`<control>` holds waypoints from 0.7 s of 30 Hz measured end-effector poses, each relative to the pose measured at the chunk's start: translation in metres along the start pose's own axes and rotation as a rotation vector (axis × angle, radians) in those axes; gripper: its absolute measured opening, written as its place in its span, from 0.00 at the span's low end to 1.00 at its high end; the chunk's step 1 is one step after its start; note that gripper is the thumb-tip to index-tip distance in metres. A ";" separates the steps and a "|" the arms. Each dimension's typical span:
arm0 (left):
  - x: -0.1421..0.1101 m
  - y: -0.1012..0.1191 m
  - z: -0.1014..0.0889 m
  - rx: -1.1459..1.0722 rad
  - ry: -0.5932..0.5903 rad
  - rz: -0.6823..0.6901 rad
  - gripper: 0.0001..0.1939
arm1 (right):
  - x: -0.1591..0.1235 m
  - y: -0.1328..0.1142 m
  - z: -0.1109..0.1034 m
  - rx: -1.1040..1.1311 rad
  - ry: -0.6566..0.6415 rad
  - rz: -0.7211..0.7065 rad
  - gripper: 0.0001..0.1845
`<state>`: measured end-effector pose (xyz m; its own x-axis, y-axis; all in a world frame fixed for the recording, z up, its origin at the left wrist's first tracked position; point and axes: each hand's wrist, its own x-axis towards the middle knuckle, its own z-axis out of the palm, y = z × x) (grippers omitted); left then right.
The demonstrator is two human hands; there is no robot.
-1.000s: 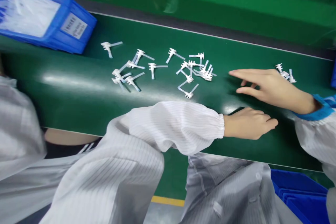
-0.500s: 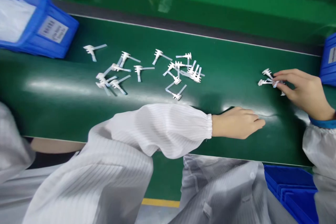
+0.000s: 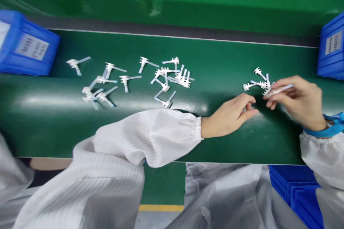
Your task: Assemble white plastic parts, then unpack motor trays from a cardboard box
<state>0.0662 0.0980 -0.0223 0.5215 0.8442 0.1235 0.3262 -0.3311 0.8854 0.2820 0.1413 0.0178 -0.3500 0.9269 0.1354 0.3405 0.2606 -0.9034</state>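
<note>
white part [image 3: 279, 90] in right hand [image 3: 278, 91] slants to upper right

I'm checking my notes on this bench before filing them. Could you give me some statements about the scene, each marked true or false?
1. The right hand has a white piece between its fingers. True.
2. The left hand is inside a bin. False: it is over the green bench, near the right hand.
3. One labelled blue bin is at the left of the view, another labelled bin at the right. True.
4. All the white parts on the bench are in one tight pile. False: many are scattered on the left, with a small cluster by the right hand.
5. A blue band is at the right wrist. True.
</note>
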 end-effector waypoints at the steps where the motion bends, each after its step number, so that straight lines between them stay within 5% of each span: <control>1: 0.000 -0.001 -0.001 -0.054 0.019 -0.020 0.15 | -0.003 -0.003 0.006 0.052 -0.092 0.053 0.11; 4: 0.001 -0.001 -0.002 -0.156 -0.024 -0.026 0.12 | -0.008 -0.008 0.020 0.205 -0.244 0.174 0.17; 9: 0.001 -0.001 -0.004 -0.300 -0.101 -0.075 0.06 | -0.009 -0.003 0.025 0.320 -0.294 0.284 0.25; 21: 0.003 0.006 -0.003 -0.258 -0.018 -0.165 0.06 | 0.000 0.001 0.008 0.011 -0.397 0.139 0.15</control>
<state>0.0670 0.1001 -0.0155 0.4931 0.8692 -0.0371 0.1976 -0.0703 0.9778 0.2748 0.1394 0.0138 -0.6115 0.7762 -0.1539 0.3996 0.1350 -0.9067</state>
